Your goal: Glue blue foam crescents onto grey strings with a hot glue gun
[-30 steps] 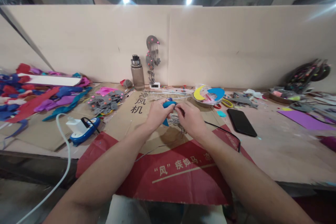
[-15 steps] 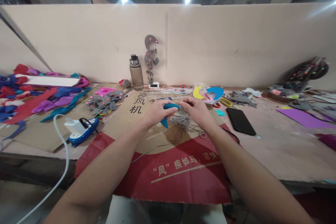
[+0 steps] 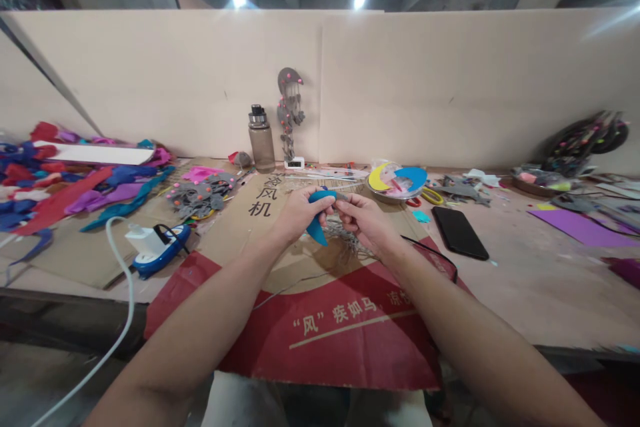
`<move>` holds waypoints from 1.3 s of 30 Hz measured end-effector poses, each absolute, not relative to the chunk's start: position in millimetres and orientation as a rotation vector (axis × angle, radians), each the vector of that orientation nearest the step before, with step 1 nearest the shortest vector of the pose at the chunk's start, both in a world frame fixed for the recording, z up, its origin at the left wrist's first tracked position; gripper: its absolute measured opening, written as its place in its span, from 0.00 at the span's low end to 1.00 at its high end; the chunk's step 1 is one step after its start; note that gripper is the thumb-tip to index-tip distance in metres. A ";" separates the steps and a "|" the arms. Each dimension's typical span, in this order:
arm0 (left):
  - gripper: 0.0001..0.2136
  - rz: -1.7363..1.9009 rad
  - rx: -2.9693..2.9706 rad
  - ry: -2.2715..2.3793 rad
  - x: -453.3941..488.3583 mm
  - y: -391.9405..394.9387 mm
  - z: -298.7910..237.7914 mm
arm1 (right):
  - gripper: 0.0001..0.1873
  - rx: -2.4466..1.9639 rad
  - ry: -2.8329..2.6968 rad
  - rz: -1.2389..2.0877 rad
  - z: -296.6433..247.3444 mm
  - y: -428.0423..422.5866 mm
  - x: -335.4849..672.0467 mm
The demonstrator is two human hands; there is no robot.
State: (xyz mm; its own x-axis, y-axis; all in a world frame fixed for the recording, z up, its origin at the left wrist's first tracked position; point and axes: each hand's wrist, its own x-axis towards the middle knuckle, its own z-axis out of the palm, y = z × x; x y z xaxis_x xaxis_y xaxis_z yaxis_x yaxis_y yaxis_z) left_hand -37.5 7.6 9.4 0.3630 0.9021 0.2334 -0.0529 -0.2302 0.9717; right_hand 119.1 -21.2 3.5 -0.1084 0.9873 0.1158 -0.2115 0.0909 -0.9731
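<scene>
A blue felt crescent (image 3: 316,229) is held in my left hand (image 3: 296,215), thumb pressed over its upper part, with the curved tip hanging down. My right hand (image 3: 369,221) is closed in a pinch right beside the left thumb. What its fingertips grip is too small to make out. Below the hands, partly covered by the right one, lies a tangle of grey string (image 3: 345,240). Both hands are over a flattened cardboard sheet (image 3: 340,360) with a red printed band.
A bottle (image 3: 262,143) and a hanging grey felt ornament (image 3: 290,107) are at the back board. To the right lie a bowl with yellow and blue crescents (image 3: 397,180), scissors (image 3: 431,196) and a phone (image 3: 459,232). On the left are felt scraps (image 3: 75,193) and a power strip (image 3: 160,252).
My right hand has turned and dropped slightly, its fingers now curled at the left thumb. The blue crescent shows more of its curve, and the right hand covers more of the string.
</scene>
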 end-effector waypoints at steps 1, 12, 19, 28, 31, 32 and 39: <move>0.10 1.110 1.513 0.806 -37.0 8.0 8.6 | 0.14 -0.964 -1.241 1.201 1.3 -21.9 116.9; 0.08 1.177 1.657 1.025 -36.9 2.2 13.6 | 0.10 -1.215 -1.915 0.026 0.4 -36.4 110.6; 0.07 1.112 1.900 1.088 -37.8 -5.5 21.1 | 0.13 -1.216 -1.948 -0.271 12.9 -40.1 122.5; 0.10 0.914 1.815 0.803 -42.0 3.9 13.3 | 0.06 -1.092 -1.732 0.317 23.0 -26.3 137.7; 0.11 0.900 1.733 0.746 -43.2 6.1 10.5 | 0.11 -1.087 -1.578 0.865 22.3 -22.4 140.2; 0.11 0.900 1.718 0.733 -43.3 6.1 10.2 | 0.13 -1.075 -1.515 1.017 21.6 -21.9 140.6; 0.11 0.960 1.630 0.695 -41.5 2.8 13.0 | 0.23 -0.904 -1.215 1.516 15.9 -22.9 132.5</move>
